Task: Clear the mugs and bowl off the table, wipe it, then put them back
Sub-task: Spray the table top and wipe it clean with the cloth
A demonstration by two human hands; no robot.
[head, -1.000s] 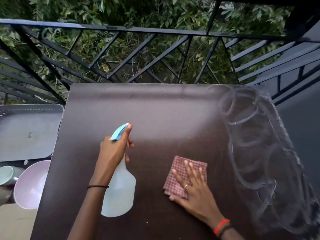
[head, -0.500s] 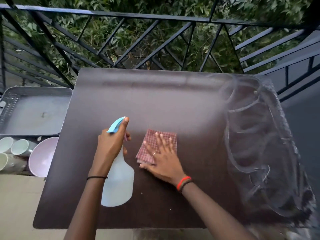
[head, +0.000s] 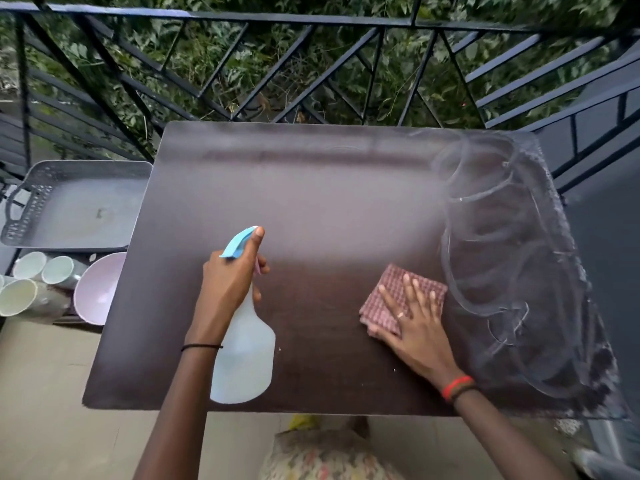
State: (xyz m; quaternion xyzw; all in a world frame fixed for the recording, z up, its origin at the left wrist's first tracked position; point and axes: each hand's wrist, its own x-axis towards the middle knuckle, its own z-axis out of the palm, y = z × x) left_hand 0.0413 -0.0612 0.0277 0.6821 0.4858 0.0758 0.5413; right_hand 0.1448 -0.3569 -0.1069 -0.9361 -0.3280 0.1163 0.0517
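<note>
The left hand (head: 230, 282) is gripping a spray bottle (head: 244, 355) by its neck, fingers (head: 257, 293) curled tight around it and the forefinger lying along the blue trigger head (head: 239, 241). The bottle is standing upright on the near-left part of the dark desk (head: 311, 188). A thin black band (head: 201, 347) is sitting on that wrist.

The right hand (head: 415, 327) is lying flat with its fingers spread, palm pressing down on a folded red checked cloth (head: 391, 299); it is not closing around anything. The cloth is lying on the desk to the right of the bottle, well apart from it, its right edge just beside the pale swirled wipe marks (head: 502, 271) that are covering the right end of the top. A ring is showing on one finger, and red and dark bands (head: 457, 388) are circling the wrist.

The mugs (head: 31, 282) are lying on their sides off the desk's left edge, lower than the top, with the pink bowl (head: 100, 289) tilted just beside them, partly hidden under the desk's edge. A grey tray (head: 24, 202) is sitting just behind them. A black railing (head: 311, 19) is running past the far side, leaves showing through it.
</note>
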